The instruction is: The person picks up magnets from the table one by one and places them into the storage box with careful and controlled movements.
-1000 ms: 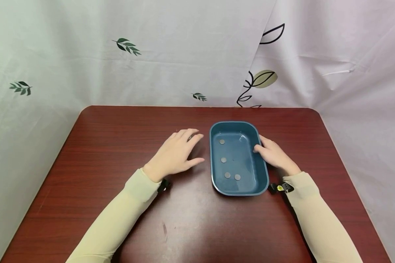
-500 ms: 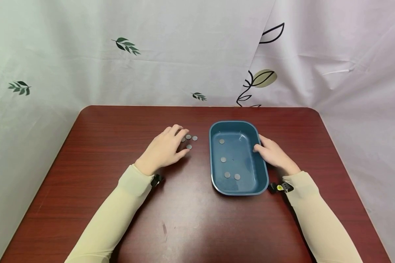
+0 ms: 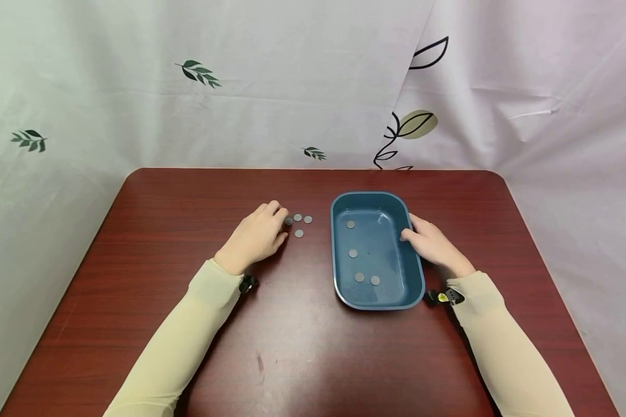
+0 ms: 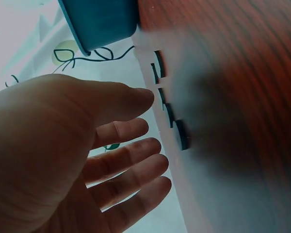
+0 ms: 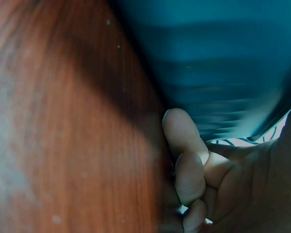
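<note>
In the head view my left hand is over the table, just left of several small grey coin-like discs. The left wrist view shows that hand with its fingers loosely bent and nothing visible between thumb and fingers; dark discs lie on the table close to the fingertips. My right hand grips the right wall of a blue rectangular plastic box, thumb over the rim and fingers outside. Several more grey discs are spread on the box floor, mostly along its left side.
The reddish-brown wooden table has rounded far corners. Behind it hangs a pale curtain with leaf prints, which also runs along both sides. Each wrist wears a small dark device, such as the one on the right.
My left hand has moved left, away from the box, and its fingers have drawn in. Discs hidden beneath it a second ago are now uncovered. My right hand and the box stay put.
</note>
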The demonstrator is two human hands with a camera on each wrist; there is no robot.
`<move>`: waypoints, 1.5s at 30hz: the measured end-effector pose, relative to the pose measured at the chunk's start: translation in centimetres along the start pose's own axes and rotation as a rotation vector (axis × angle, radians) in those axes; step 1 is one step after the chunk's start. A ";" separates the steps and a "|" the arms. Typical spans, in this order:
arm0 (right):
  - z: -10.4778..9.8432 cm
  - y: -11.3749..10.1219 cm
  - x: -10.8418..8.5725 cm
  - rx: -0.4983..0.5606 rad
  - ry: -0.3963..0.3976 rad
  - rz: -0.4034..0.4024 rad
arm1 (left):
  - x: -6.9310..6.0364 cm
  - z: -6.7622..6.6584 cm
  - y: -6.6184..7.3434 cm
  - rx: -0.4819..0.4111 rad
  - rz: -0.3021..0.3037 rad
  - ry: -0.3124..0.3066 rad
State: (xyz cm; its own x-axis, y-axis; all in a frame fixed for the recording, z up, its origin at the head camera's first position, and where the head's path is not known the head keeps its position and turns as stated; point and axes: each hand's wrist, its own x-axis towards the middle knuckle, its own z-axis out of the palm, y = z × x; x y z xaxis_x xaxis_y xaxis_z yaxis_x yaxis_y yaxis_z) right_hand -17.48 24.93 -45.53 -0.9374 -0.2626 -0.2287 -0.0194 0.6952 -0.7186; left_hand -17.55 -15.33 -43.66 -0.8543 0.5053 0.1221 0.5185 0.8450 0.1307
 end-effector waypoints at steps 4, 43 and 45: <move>0.1 0.0 0.0 0.002 -0.002 0.002 | 0.0 0.3 -0.2 -0.004 -0.011 -0.025; 0.1 -0.1 0.0 -0.016 0.002 -0.016 | -0.1 0.8 -0.7 0.037 0.036 -0.016; 0.1 -0.1 0.0 -0.015 0.002 -0.010 | -0.2 0.7 -0.7 0.038 0.033 -0.024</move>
State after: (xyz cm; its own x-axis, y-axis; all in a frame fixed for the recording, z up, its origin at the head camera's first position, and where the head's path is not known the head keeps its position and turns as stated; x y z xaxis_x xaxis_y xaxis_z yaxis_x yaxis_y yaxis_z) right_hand -17.43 24.84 -45.52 -0.9378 -0.2682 -0.2205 -0.0337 0.7023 -0.7110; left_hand -17.79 -15.85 -44.49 -0.8377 0.5365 0.1018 0.5448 0.8338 0.0892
